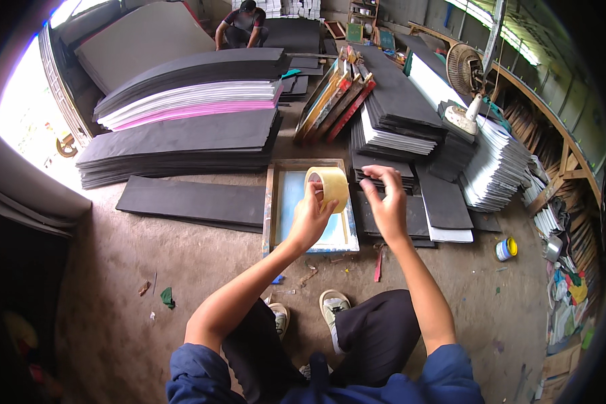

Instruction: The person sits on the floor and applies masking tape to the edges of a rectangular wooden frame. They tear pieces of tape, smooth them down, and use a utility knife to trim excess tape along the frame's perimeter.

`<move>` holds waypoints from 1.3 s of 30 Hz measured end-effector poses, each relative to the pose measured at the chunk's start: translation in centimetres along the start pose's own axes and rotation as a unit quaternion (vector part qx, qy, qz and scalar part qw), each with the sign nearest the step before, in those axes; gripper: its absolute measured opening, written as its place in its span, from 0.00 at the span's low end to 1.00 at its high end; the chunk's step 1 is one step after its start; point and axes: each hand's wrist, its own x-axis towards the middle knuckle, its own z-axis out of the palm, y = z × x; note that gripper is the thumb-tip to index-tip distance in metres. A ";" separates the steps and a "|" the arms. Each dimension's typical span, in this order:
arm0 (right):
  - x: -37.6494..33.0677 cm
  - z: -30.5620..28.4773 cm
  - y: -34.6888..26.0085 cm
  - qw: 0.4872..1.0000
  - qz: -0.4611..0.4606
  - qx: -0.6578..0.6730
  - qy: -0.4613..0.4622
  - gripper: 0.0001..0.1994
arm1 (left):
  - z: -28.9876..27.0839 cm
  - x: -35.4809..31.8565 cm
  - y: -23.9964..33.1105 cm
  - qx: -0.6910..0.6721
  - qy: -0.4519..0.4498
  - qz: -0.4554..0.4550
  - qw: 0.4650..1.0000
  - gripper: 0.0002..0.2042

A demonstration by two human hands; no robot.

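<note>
My left hand [309, 219] is closed round a wide roll of clear yellowish packing tape [334, 190], with fingers through its core. The roll is held up over a wooden-framed printing screen [270, 202] that lies on the floor, its mesh pale blue. To the right of the roll my right hand [388, 205] is raised with thumb and fingers apart. Nothing shows in it, and it does not touch the tape. Behind and below that hand lie dark foam sheets [400, 219].
Long stacks of black foam sheets [182, 138] stand on the left. Several wooden frames [333, 101] lean together ahead. More sheet stacks [494, 168], a fan [466, 74] and a yellow-topped tin [506, 249] are on the right. Another person [243, 27] crouches at the back.
</note>
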 end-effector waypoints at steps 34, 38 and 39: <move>-0.4 1.2 -0.5 0.989 -0.046 -0.143 0.011 0.04 | 0.8 0.8 0.3 0.017 -0.036 -0.006 0.999 0.17; 1.0 0.2 -1.0 0.993 -0.004 -0.076 0.088 0.25 | 0.8 0.4 0.6 0.054 -0.033 0.010 0.998 0.16; 1.1 -0.2 -1.1 0.993 0.026 -0.061 0.101 0.27 | 0.7 0.2 0.2 0.059 -0.019 0.033 0.998 0.16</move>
